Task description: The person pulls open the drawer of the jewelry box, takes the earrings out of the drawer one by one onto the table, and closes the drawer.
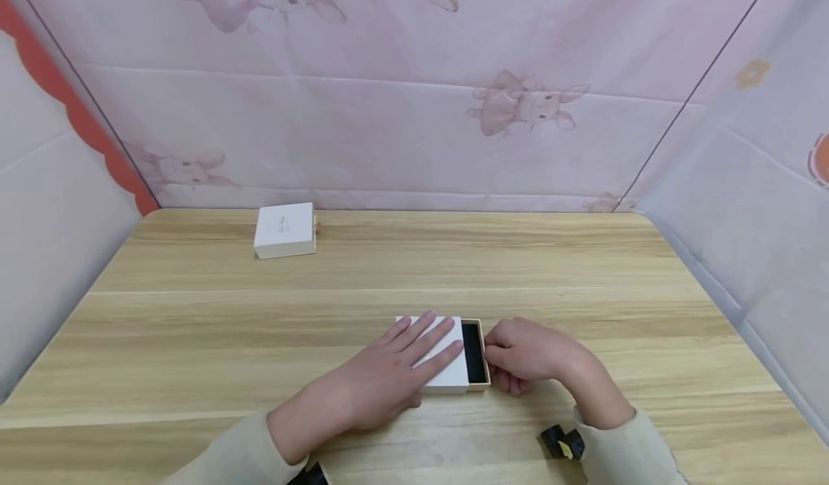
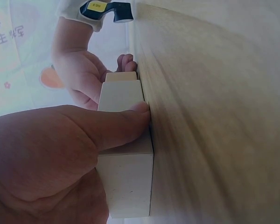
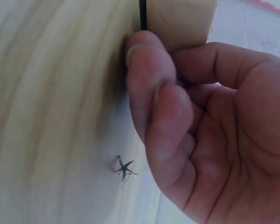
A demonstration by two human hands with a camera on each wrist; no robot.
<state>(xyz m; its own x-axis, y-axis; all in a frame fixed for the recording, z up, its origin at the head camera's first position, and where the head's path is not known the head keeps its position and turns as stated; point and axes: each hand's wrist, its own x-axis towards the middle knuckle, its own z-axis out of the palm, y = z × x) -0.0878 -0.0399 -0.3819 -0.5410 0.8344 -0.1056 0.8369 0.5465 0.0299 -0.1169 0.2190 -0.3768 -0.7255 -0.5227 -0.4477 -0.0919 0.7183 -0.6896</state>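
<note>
My left hand (image 1: 382, 381) lies over a white slide-out box (image 1: 447, 377), fingers spread across its lid. In the left wrist view, the thumb presses along the near side of the box (image 2: 126, 182). A drawer (image 1: 476, 355) with a black lining and tan rim sticks partway out of the right end. At that end, my right hand (image 1: 527, 352) has its thumb and curled fingers together, pinching at the drawer's end; what lies between the fingertips is hidden. The right wrist view shows this hand (image 3: 200, 116) against the pale drawer end (image 3: 179, 21).
A second white box (image 1: 285, 229) with a small pull on its right side stands at the back left of the wooden table (image 1: 194, 327). A small silver starfish-shaped piece (image 3: 124, 169) lies on the table near the right hand. Printed cloth walls enclose the table.
</note>
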